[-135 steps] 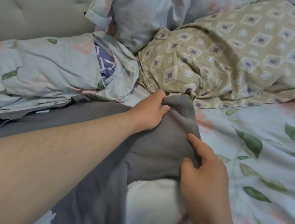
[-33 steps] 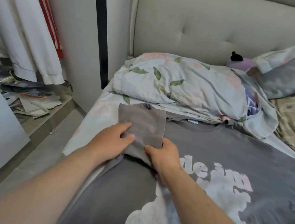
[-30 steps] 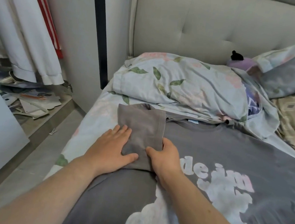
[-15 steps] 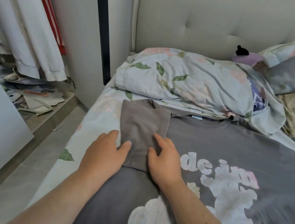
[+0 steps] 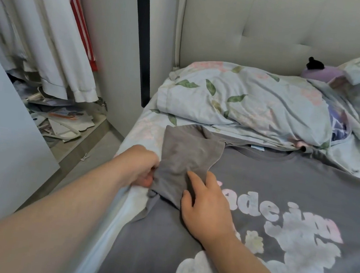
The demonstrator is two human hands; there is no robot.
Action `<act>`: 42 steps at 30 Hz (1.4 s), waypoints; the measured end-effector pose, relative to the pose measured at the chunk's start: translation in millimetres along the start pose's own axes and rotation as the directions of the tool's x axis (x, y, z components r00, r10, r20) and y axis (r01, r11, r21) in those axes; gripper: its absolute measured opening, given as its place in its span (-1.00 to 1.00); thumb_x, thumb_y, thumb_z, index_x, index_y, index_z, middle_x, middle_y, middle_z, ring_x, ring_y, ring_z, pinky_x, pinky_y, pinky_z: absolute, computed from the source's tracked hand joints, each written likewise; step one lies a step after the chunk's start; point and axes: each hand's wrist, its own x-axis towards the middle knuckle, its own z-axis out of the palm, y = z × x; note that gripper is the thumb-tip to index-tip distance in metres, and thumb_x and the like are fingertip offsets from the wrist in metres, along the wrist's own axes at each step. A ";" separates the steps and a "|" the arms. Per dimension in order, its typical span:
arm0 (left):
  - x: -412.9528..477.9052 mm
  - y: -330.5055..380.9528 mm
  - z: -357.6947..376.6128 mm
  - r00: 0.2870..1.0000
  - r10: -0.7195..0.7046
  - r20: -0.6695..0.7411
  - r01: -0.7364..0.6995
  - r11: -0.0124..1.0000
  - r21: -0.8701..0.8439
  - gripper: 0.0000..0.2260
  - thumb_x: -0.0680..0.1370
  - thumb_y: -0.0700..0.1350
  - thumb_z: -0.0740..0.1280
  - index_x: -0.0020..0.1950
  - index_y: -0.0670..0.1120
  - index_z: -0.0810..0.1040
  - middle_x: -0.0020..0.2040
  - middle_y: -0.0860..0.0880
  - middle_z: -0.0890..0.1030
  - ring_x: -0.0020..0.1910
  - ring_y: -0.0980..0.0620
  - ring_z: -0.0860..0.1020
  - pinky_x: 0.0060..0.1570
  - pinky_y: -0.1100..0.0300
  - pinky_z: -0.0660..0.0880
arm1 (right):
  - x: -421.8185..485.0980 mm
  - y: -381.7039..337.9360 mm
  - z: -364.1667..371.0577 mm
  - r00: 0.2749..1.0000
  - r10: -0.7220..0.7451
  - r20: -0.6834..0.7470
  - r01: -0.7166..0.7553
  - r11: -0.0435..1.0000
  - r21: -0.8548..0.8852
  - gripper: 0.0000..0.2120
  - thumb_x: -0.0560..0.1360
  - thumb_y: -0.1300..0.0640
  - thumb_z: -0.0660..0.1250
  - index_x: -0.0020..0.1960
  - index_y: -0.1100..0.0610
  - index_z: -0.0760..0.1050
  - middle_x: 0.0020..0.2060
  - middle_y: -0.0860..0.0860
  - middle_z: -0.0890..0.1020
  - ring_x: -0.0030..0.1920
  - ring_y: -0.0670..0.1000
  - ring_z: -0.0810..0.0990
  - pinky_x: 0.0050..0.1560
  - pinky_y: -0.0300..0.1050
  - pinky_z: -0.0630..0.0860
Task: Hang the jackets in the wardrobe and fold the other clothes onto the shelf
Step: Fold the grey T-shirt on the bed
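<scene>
A grey T-shirt (image 5: 281, 183) with a pale printed graphic lies face up on the bed. Its left sleeve (image 5: 188, 153) is folded inward over the chest. My left hand (image 5: 141, 168) grips the shirt's left edge at the base of that sleeve, fingers curled under the cloth. My right hand (image 5: 207, 202) lies flat on the sleeve's lower end, fingers spread and pressing it down. White jackets with red stripes (image 5: 58, 32) hang in the open wardrobe at the far left.
A floral pillow (image 5: 245, 103) lies just beyond the shirt against the padded headboard (image 5: 276, 28). A purple plush toy (image 5: 321, 70) sits at the back right. Papers and clutter (image 5: 60, 118) cover the wardrobe floor. A white panel (image 5: 1, 138) stands at the left.
My left hand has slid off the sleeve to the shirt's left edge and curled round the cloth. My right hand stays on the sleeve. The sleeve's lower end is now creased.
</scene>
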 end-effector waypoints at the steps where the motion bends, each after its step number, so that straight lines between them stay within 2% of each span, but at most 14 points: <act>1: 3.7 6.7 5.2 0.999 0.045 -0.004 -0.045 0.998 -0.043 -0.89 0.51 -0.23 0.39 -0.12 -0.26 0.52 -0.44 -0.09 0.59 -0.54 0.02 0.57 -0.54 0.25 0.48 | -1.4 0.2 -0.2 1.000 0.014 -0.021 -0.013 1.000 0.028 -0.58 0.53 0.04 0.30 0.38 0.05 0.48 0.30 0.15 0.46 0.15 0.19 0.55 0.04 0.01 0.53; 5: 28.7 26.3 25.6 0.986 0.156 -0.066 -0.159 0.986 -0.054 -0.68 0.36 -0.08 0.59 -0.03 -0.17 0.56 -0.11 -0.10 0.65 -0.15 -0.08 0.64 -0.17 0.13 0.59 | -4.2 1.4 -0.4 0.994 -0.008 -0.107 0.015 0.998 0.059 -0.66 0.47 0.18 0.41 0.24 0.15 0.58 0.32 0.22 0.48 0.20 0.22 0.56 0.17 0.05 0.52; 10: 58.2 41.6 20.3 0.981 0.130 -0.142 -0.123 0.991 0.059 -0.86 0.52 -0.29 0.32 -0.18 -0.14 0.41 -0.33 -0.08 0.44 -0.50 0.05 0.35 -0.61 0.41 0.24 | 0.3 4.9 5.3 0.988 -0.072 -0.137 0.076 0.997 0.023 -0.90 0.44 0.36 0.34 -0.11 0.27 0.63 -0.18 0.13 0.55 -0.18 0.15 0.53 -0.09 0.00 0.55; 13: 66.1 36.9 15.2 0.942 0.239 -0.238 -0.162 0.940 0.300 -0.92 0.54 -0.25 0.25 -0.16 -0.20 0.44 -0.25 -0.17 0.48 -0.36 -0.09 0.44 -0.44 0.20 0.35 | 1.5 8.0 9.0 0.988 -0.086 -0.129 0.090 0.996 0.025 -0.88 0.46 0.38 0.33 -0.08 0.28 0.64 -0.19 0.13 0.54 -0.18 0.15 0.51 -0.12 -0.02 0.53; 15: 58.8 25.2 22.9 0.873 0.404 -0.274 -0.209 0.816 0.539 -0.83 0.56 -0.16 0.26 0.07 -0.24 0.52 0.03 -0.22 0.55 -0.05 -0.21 0.54 -0.14 0.05 0.45 | 0.9 8.5 9.6 0.989 -0.035 -0.144 0.039 0.999 0.024 -0.90 0.45 0.32 0.35 -0.05 0.26 0.61 -0.09 0.13 0.53 -0.11 0.15 0.49 -0.05 -0.04 0.49; 17: 34.8 12.9 34.1 0.706 0.641 -0.301 -0.382 0.703 0.601 -0.73 0.59 -0.10 0.25 0.25 -0.18 0.48 0.23 -0.17 0.51 0.19 -0.21 0.48 0.12 -0.01 0.41 | -0.9 6.4 7.8 0.987 0.014 -0.157 -0.012 1.000 0.017 -0.78 0.43 0.27 0.37 0.07 0.26 0.59 0.12 0.19 0.53 0.04 0.20 0.49 0.10 0.05 0.50; 19: 12.0 -4.3 42.7 0.610 0.787 -0.088 -0.566 0.511 0.647 -0.68 0.62 -0.06 0.19 0.34 -0.12 0.45 0.37 -0.10 0.46 0.33 -0.15 0.42 0.27 0.02 0.34 | -1.1 4.6 5.3 0.987 0.021 -0.158 -0.026 0.999 -0.030 -0.59 0.44 0.17 0.33 0.26 0.27 0.55 0.36 0.25 0.44 0.28 0.26 0.43 0.31 0.13 0.42; 22: 0.5 -45.3 44.5 0.728 0.614 0.306 -0.558 0.270 0.785 -0.52 0.67 0.05 0.04 0.59 0.00 0.12 0.61 0.02 0.04 0.58 -0.03 0.03 0.50 0.10 -0.01 | 1.2 4.4 5.2 0.996 0.070 -0.058 -0.073 0.996 -0.057 -0.47 0.53 0.02 0.10 0.44 0.20 0.44 0.54 0.20 0.26 0.53 0.21 0.23 0.50 0.09 0.14; 26: 5.9 -64.2 41.3 0.742 0.612 0.274 -0.496 0.225 0.839 -0.47 0.66 0.11 -0.06 0.62 0.07 -0.09 0.63 0.04 -0.14 0.59 0.10 -0.16 0.52 0.14 -0.19 | 8.6 4.0 -1.6 0.988 0.139 0.064 -0.134 0.988 -0.078 -0.52 0.61 0.02 -0.03 0.31 0.18 0.52 0.47 0.11 0.40 0.50 0.11 0.28 0.52 -0.01 0.12; 29: 6.3 -64.6 37.8 0.761 0.592 0.265 -0.482 0.243 0.842 -0.47 0.65 0.15 -0.07 0.62 0.12 -0.08 0.62 0.08 -0.13 0.58 0.13 -0.14 0.53 0.15 -0.14 | 18.6 -2.6 -30.8 0.957 0.213 0.196 -0.265 0.920 0.290 -0.75 0.59 0.22 0.18 0.04 0.28 0.62 0.19 0.16 0.60 0.26 0.13 0.50 0.33 -0.07 0.35; 32: 4.8 -65.0 38.3 0.772 0.586 0.247 -0.457 0.242 0.856 -0.48 0.65 0.16 -0.09 0.61 0.15 -0.08 0.62 0.11 -0.13 0.58 0.16 -0.13 0.52 0.17 -0.14 | 14.4 28.5 -83.2 0.899 0.342 0.273 -0.433 0.615 0.659 -0.79 0.57 0.29 0.25 -0.02 0.16 0.66 -0.11 0.00 0.69 -0.08 0.01 0.63 0.09 -0.02 0.58; 35: 2.2 -62.1 39.5 0.762 0.594 0.259 -0.480 0.249 0.841 -0.49 0.65 0.15 -0.09 0.61 0.16 -0.09 0.60 0.14 -0.16 0.57 0.18 -0.15 0.52 0.20 -0.15 | -25.9 90.8 -151.8 0.864 0.500 0.062 -0.410 0.625 0.665 -0.72 0.58 0.31 0.26 -0.15 0.04 0.65 -0.24 -0.02 0.72 -0.26 -0.02 0.65 -0.20 -0.13 0.63; 38: 5.9 -63.6 35.7 0.767 0.590 0.252 -0.488 0.282 0.826 -0.46 0.60 0.24 -0.16 0.58 0.21 -0.11 0.55 0.23 -0.18 0.52 0.27 -0.16 0.52 0.20 -0.13 | -81.1 172.6 -205.6 0.762 0.588 -0.273 -0.519 0.805 0.287 -0.74 0.56 0.29 0.30 -0.16 -0.04 0.60 -0.15 -0.06 0.71 -0.12 0.01 0.64 0.00 -0.07 0.52; 42: 19.2 -68.2 32.1 0.802 0.558 0.214 -0.447 0.322 0.835 -0.40 0.52 0.41 -0.21 0.54 0.28 -0.05 0.53 0.27 -0.10 0.49 0.29 -0.10 0.51 0.12 -0.03 | -113.4 233.2 -222.5 0.693 0.645 -0.322 -0.598 0.763 0.244 -0.77 0.54 0.25 0.34 -0.13 -0.08 0.59 -0.19 -0.14 0.65 -0.05 0.03 0.61 -0.03 -0.07 0.42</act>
